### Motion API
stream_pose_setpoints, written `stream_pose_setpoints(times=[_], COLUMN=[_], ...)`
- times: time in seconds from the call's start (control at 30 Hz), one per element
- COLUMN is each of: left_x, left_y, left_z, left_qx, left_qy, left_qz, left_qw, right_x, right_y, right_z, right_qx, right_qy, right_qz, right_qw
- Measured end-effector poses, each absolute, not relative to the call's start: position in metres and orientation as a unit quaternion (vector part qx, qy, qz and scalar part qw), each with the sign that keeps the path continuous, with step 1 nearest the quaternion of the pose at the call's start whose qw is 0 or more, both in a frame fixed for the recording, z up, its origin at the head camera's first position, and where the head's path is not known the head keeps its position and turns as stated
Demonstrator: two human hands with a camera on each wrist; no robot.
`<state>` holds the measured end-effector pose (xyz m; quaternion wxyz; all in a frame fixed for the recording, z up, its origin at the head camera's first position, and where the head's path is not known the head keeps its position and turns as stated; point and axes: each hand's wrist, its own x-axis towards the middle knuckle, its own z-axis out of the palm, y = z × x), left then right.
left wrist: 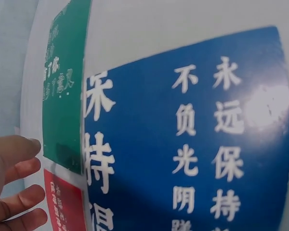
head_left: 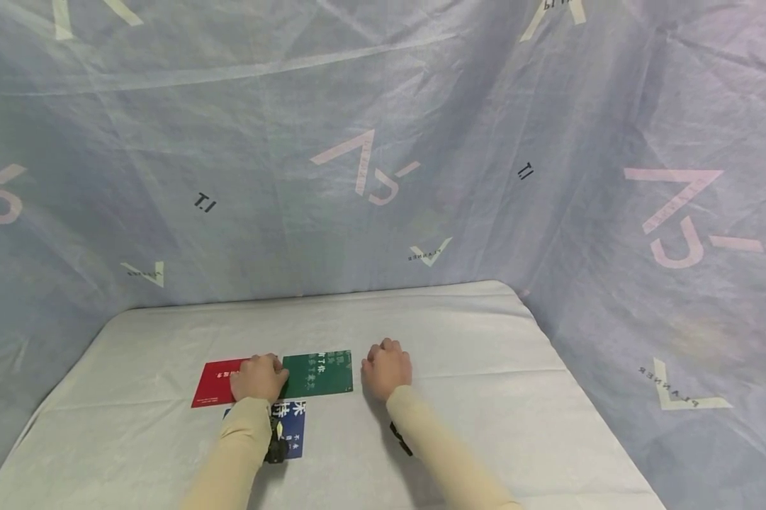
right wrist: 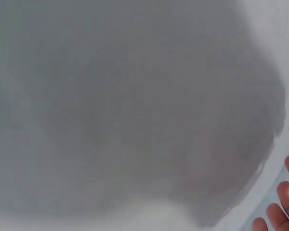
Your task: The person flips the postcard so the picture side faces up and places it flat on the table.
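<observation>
Three printed cards lie together on the white cloth in the head view. My left hand (head_left: 258, 379) is over the seam between a red card (head_left: 210, 386) and a green card (head_left: 328, 374), hiding parts of both. In the left wrist view its fingers (left wrist: 26, 198) are loosely bent and spread, with nothing between them. Nearer me, partly under my left forearm, is a blue card (left wrist: 139, 139) with large white characters. My right hand (head_left: 387, 372) is low over the cloth just right of the green card, holding nothing; its fingertips (right wrist: 282, 216) show apart in the right wrist view.
The white cloth (head_left: 485, 404) covers the table, with light creases across it. A grey-blue printed curtain (head_left: 280, 163) hangs behind the table's far edge and along its sides. Dark straps (head_left: 277, 446) sit at both wrists.
</observation>
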<state>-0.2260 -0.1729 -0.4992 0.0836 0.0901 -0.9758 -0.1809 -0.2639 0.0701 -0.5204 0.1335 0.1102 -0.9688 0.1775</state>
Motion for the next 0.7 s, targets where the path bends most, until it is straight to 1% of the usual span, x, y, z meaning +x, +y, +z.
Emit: stream_pose_setpoints(times=[0.2,0.43,0.7], left_x=[-0.224,-0.221,-0.222], left_y=[-0.176,-0.177,-0.192], left_z=[-0.494,-0.481,-0.476], left_qx=[0.085,0.085,0.083], left_qy=[-0.974,-0.972,-0.971], left_qz=[-0.19,-0.194,-0.185], left_qw=[0.091,0.106,0.126], right_x=[-0.267,-0.271,-0.274], right_y=[0.089,0.106,0.125], right_z=[-0.512,-0.506,-0.489], right_qx=[0.089,0.094,0.09], right_qy=[-0.966,-0.959,-0.957], right_qz=[0.209,0.223,0.232], right_qw=[0.125,0.147,0.146])
